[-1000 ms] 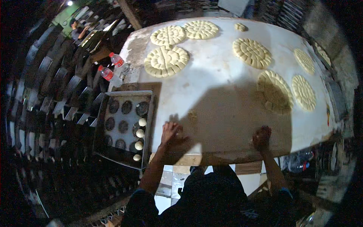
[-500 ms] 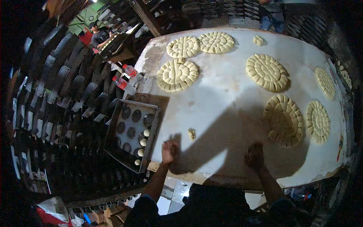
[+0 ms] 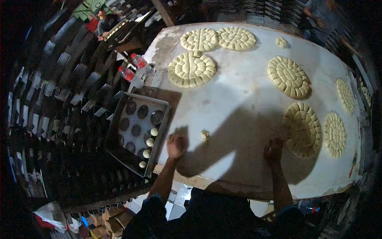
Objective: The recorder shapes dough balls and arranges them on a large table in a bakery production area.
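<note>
My left hand (image 3: pixel 176 145) rests palm down on the pale tabletop (image 3: pixel 234 89), its fingers bent and cupped. Whatever lies beneath its palm is hidden. In the shadow at the right, my right hand (image 3: pixel 273 151) is also curled over the table, close to a round of cut dough pieces (image 3: pixel 302 129). Anything under it cannot be seen. A small scrap of dough (image 3: pixel 205 136) lies between the hands, nearer the left one. Left of my left hand stands a metal tray (image 3: pixel 167 119) with several dough balls (image 3: pixel 150 142) along its right side and dark round marks on its bottom.
More rounds of dough pieces (image 3: pixel 192 69) sit at the far left and along the right (image 3: pixel 335 134). A small dough lump (image 3: pixel 281 42) lies at the back. Two red-capped bottles (image 3: pixel 139 61) stand beyond the tray. One person (image 3: pixel 105 26) is at the far left, another (image 3: pixel 320 18) behind the table.
Both hands have slid a little farther from me over the table, the right one closer to the dough round. The view has shifted slightly. The person behind the table has moved right.
</note>
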